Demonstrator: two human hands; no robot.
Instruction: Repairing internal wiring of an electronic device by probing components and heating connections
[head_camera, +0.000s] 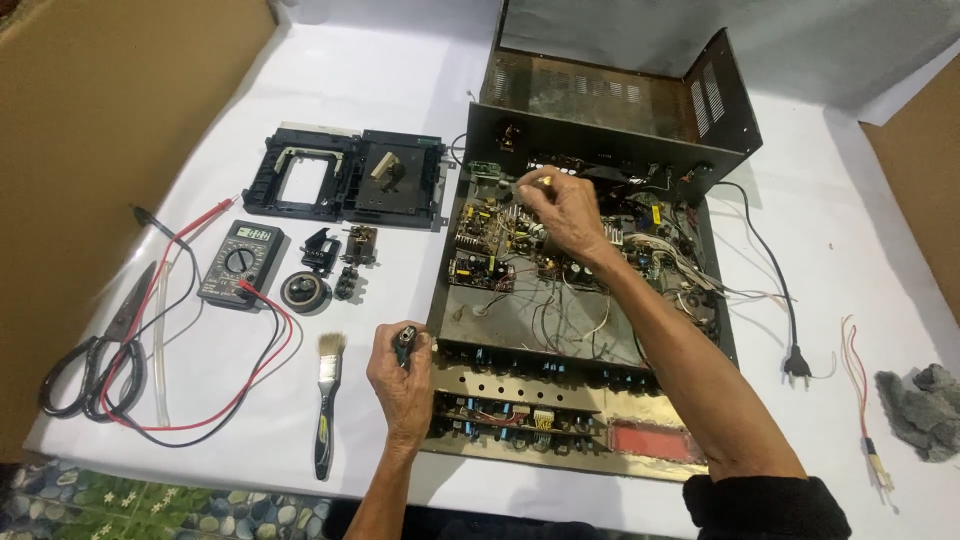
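Two hands were busy: left hand (402, 362) squeezed a small black tool (405, 345); right hand (562, 212) pinched a thin yellow-tipped tool (541, 182) over breakable, light circuit boards (490, 245).

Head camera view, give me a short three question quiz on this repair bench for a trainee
1. True or false: the right hand is inside the open chassis.
2. What lies nearest the left hand? A scissors, B paintbrush, C grey rag.
3. Which colour leads run from the multimeter?

Key: 1 true, over the circuit boards. 2 B. 3 red and black.
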